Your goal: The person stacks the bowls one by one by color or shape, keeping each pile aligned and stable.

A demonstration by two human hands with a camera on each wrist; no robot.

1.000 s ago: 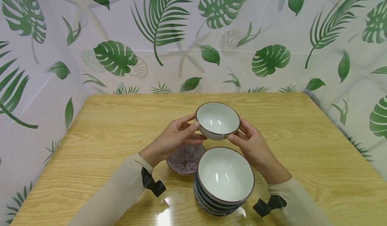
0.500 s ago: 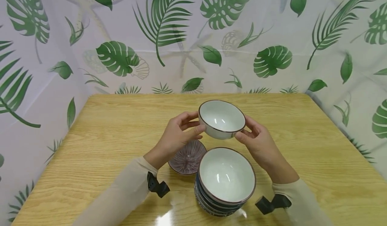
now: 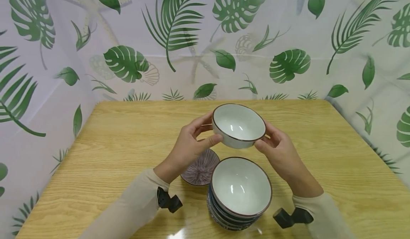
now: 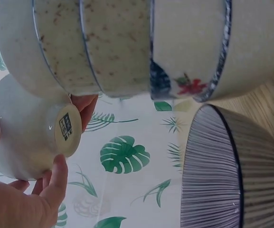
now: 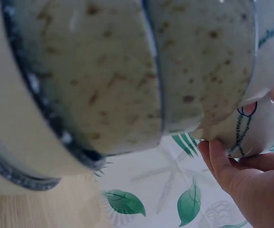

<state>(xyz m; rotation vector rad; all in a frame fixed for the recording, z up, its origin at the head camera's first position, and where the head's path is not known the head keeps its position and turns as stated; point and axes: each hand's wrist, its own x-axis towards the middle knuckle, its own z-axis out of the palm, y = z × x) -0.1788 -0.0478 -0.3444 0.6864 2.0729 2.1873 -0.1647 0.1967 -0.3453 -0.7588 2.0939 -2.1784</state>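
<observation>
Between both hands, a white bowl (image 3: 238, 123) with a thin brown rim is held in the air above the table, tilted. My left hand (image 3: 184, 148) grips its left side, thumb on the outer wall. My right hand (image 3: 285, 155) grips the opposite side, its thumb just under the rim. In the left wrist view the held bowl (image 4: 20, 133) shows a dark square mark on its foot. On the right wrist view's side, the bowl (image 5: 262, 126) carries a blue-green looped line. Just nearer than the held bowl stands a stack of several bowls (image 3: 241, 187), white inside on top.
A purple-brown bowl (image 3: 200, 168) with fine radiating lines stands left of the stack, partly behind my left hand. The wooden table (image 3: 128, 136) meets a leaf-patterned cloth (image 3: 192, 29) at its back edge. Speckled and flowered bowl walls (image 4: 118, 47) fill the left wrist view's top.
Both hands have moved the held bowl a little to the right and slightly up, and it looks larger. The stack and the lined bowl stay in place.
</observation>
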